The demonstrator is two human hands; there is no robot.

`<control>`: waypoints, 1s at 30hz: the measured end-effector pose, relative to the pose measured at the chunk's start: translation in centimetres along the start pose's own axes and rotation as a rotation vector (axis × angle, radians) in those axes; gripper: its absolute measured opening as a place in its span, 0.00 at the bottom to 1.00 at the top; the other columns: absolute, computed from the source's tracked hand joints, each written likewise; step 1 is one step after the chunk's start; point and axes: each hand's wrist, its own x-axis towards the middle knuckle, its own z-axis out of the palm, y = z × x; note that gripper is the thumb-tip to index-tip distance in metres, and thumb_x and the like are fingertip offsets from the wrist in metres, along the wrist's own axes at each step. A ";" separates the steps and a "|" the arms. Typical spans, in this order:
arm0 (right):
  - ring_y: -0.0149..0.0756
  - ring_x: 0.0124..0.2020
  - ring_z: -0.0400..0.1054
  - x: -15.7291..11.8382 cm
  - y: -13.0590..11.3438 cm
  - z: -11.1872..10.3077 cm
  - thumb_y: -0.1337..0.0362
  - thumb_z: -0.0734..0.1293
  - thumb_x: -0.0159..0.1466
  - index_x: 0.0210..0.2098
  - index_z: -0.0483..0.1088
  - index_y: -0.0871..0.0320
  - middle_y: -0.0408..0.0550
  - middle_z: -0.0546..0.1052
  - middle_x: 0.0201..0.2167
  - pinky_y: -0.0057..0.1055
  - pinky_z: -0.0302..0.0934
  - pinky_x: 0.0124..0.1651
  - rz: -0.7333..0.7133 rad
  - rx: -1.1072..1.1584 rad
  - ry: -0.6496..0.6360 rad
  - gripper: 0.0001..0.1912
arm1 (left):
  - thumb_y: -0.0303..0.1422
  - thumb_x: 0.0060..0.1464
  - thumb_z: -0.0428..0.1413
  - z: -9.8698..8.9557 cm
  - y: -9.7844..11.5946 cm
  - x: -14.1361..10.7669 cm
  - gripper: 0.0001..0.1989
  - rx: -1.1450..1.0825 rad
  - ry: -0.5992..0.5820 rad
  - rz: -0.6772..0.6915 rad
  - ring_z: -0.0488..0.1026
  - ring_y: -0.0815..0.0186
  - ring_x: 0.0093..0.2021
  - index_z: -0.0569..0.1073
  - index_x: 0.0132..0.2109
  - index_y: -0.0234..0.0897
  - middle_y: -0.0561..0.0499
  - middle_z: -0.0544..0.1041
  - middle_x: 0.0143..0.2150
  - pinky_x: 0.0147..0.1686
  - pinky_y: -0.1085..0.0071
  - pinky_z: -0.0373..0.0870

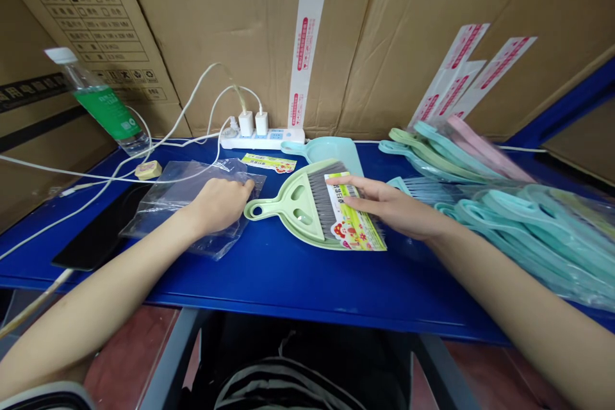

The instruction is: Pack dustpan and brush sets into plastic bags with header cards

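Note:
A light green dustpan (283,218) lies on the blue table, its handle towards the left. Nested on it is a small matching brush (323,195) with grey bristles. Across the bristles lies a printed label card (358,221), yellow-green and white. My right hand (401,205) reaches in from the right, its fingers stretched out and apart, touching the card's upper part. Left of the dustpan handle, my left hand (221,204) is closed on a clear plastic bag (180,189); its fingertips are partly hidden.
Behind stand a light blue dustpan (334,150), another label card (269,163) and a power strip (283,136) with white cables. Bagged dustpan sets (523,230) are piled at the right. A bottle (108,112) and a black flat object (96,237) are at the left. Cardboard (403,25) walls the back.

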 end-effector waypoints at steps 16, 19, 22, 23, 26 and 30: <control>0.45 0.47 0.70 -1.5 -1.2 0.0 0.48 0.55 0.67 0.68 0.54 0.53 0.53 0.70 0.58 0.40 0.67 0.45 -0.109 -0.556 -0.121 0.32 | 0.19 0.60 0.42 -0.5 0.1 -0.4 0.21 0.016 -0.067 0.038 0.79 0.52 0.42 0.64 0.58 0.28 0.38 0.80 0.41 0.38 0.63 0.71; 0.45 0.46 0.70 -1.5 -1.1 0.0 0.48 0.55 0.67 0.67 0.54 0.53 0.53 0.70 0.58 0.40 0.67 0.44 -0.132 -0.578 -0.116 0.32 | 0.19 0.60 0.42 -0.5 0.2 -0.5 0.21 0.013 -0.071 0.044 0.78 0.52 0.43 0.64 0.58 0.28 0.38 0.80 0.41 0.38 0.63 0.71; 0.45 0.48 0.69 -1.4 -1.1 0.0 0.48 0.55 0.67 0.67 0.55 0.52 0.52 0.70 0.58 0.39 0.67 0.46 -0.160 -0.588 -0.110 0.31 | 0.19 0.60 0.42 -0.6 0.2 -0.5 0.20 0.012 -0.071 0.045 0.79 0.52 0.42 0.64 0.58 0.27 0.38 0.80 0.41 0.39 0.62 0.71; 0.45 0.48 0.69 -1.4 -1.1 0.0 0.48 0.56 0.67 0.67 0.55 0.52 0.52 0.70 0.58 0.40 0.67 0.46 -0.164 -0.587 -0.108 0.31 | 0.19 0.60 0.41 -0.6 0.2 -0.5 0.20 0.013 -0.070 0.046 0.79 0.52 0.42 0.64 0.58 0.27 0.38 0.80 0.41 0.38 0.63 0.72; 0.46 0.47 0.70 -1.4 -1.1 0.0 0.48 0.56 0.67 0.67 0.56 0.52 0.52 0.71 0.57 0.41 0.67 0.47 -0.152 -0.582 -0.110 0.31 | 0.19 0.60 0.41 -0.7 0.1 -0.6 0.20 0.023 -0.066 0.049 0.79 0.52 0.42 0.64 0.58 0.27 0.38 0.80 0.40 0.38 0.63 0.72; 0.45 0.46 0.70 -1.4 -1.1 0.0 0.49 0.56 0.67 0.66 0.56 0.51 0.51 0.71 0.57 0.41 0.67 0.46 -0.156 -0.579 -0.112 0.30 | 0.19 0.59 0.41 -0.6 0.1 -0.5 0.21 0.031 -0.061 0.048 0.79 0.54 0.41 0.64 0.57 0.28 0.38 0.80 0.39 0.38 0.64 0.72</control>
